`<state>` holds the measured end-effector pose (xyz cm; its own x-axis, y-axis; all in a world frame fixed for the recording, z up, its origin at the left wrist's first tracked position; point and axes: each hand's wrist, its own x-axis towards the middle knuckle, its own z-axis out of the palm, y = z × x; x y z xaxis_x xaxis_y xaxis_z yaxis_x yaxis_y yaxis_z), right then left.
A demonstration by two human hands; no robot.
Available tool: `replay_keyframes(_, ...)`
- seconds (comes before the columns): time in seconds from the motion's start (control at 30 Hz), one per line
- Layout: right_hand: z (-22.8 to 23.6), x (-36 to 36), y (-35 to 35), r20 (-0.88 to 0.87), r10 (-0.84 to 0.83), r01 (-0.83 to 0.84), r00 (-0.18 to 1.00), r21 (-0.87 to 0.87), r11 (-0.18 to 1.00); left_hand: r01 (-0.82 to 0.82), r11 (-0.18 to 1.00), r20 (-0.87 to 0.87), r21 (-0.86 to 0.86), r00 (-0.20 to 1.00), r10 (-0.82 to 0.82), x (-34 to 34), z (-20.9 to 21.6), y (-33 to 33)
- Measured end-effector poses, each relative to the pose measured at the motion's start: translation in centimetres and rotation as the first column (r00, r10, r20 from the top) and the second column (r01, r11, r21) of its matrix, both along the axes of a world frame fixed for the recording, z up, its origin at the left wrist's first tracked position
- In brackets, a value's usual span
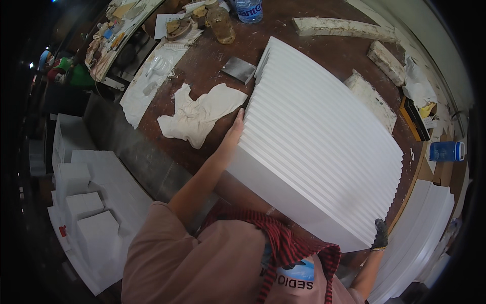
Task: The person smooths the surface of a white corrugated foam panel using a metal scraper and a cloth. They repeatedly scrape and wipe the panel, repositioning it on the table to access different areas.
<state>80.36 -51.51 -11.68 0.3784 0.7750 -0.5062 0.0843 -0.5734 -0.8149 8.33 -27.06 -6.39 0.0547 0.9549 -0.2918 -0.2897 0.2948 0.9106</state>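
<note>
A large white block (pixel 324 137) with a ribbed, gently curved top lies slantwise over the brown table (pixel 326 48), its smooth side toward me. Bare, my left hand (pixel 236 129) presses along its left end, the fingers stretched up that face and partly hidden. In a dark glove, my right hand (pixel 380 235) grips the near right corner, with some fingers out of sight behind it. The block sits between both hands. Just left of my left hand lies a crumpled cream cloth (pixel 200 114), and beyond it a flat grey metal plate (pixel 239 69).
At the back stand a murky bottle (pixel 221 25) and a water bottle (pixel 249 10). Rough whitish pieces (pixel 344 29) lie along the far side. A blue jug (pixel 446 151) stands at the right. White foam blocks (pixel 98 233) are stacked lower left, long white pieces (pixel 420 228) lower right.
</note>
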Motion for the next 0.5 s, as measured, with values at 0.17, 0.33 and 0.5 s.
replay_keyframes(0.17, 1.1, 3.5, 1.7, -0.122, 0.154, -0.155, 0.980, -0.001, 0.988, -0.001, 0.998, -0.265, 0.059, 0.964, 0.016, 2.4, 0.4, -1.2)
replay_keyframes(0.33, 3.8, 1.5, 8.9, 0.023, 0.147, -0.149, 0.989, 0.122, 0.981, -0.010, 0.994, -0.358, 0.105, 0.933, 0.047, 0.7, 2.0, 4.5)
replay_keyframes(0.5, 4.6, -0.9, 15.0, -0.060, 0.068, -0.072, 0.996, -0.057, 0.996, -0.002, 1.000, -0.208, 0.029, 0.978, 0.008, 2.0, -0.4, 8.1)
